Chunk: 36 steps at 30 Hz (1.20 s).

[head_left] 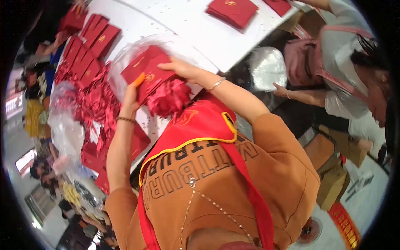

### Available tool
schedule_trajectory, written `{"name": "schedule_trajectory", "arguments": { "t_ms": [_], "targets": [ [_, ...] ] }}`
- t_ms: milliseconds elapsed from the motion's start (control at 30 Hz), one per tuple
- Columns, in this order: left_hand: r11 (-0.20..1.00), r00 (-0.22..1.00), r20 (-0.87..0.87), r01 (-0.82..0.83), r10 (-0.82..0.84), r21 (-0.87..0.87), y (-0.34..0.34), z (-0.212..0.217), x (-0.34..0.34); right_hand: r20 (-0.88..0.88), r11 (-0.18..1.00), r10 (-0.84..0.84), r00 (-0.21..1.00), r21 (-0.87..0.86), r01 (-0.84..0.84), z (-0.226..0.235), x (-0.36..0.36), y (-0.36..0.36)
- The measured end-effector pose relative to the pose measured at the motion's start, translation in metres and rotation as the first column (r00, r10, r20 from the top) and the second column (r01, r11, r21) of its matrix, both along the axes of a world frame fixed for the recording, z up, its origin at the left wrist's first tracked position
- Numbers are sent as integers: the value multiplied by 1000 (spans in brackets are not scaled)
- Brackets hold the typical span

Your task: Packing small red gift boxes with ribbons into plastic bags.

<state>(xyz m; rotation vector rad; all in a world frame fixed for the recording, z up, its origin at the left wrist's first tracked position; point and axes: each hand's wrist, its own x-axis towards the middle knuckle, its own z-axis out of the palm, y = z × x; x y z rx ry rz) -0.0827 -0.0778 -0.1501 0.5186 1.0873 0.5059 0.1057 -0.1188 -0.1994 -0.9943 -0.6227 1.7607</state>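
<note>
Both hands on a bundle of red paper bags (151, 68), held up over the near edge of the white table (189, 35), in front of the red apron (204, 123). Left hand (132, 93) grips the bundle's left side, partly closed, an orange-tipped digit lying on the top face; the fingers underneath are hidden. Right hand (183, 69) has the right side, thumb on top, partly closed too, rest of the fingers not clear. Red ribbons (170, 99) bunch at the bundle's near side. Clear plastic bag (117, 80) flares around its left and far sides; cannot tell if the bundle sits inside it or against it. Left of that: ribbon heap (99, 100) on the table, rows of red bags (88, 48) beyond it, crumpled clear plastic (66, 129) at the table's left edge. Another stack of red bags (233, 13) lies well apart at the far side. On the right, a co-worker with a pink backpack (303, 62) has a hand (281, 91) at a clear plastic packet (268, 68).
</note>
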Motion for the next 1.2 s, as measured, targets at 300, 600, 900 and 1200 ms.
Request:
{"name": "schedule_trajectory", "arguments": {
  "t_ms": [300,600,900,1200],
  "targets": [
    [999,989,-148,22,-17,33,7,2,-3,193,992,129,973,-29,-125,19,5,10],
    [998,998,-57,24,-27,-54,10,-7,-9,227,994,103,968,4,-107,9,-1,15],
    [994,993,-81,-88,82,-69,3,3,12,11,994,109,994,-13,-108,33,1,12],
    [992,996,-34,-84,81,-90,2,-7,9,15,968,185,983,-174,-180,50,3,26]
  ]
}}
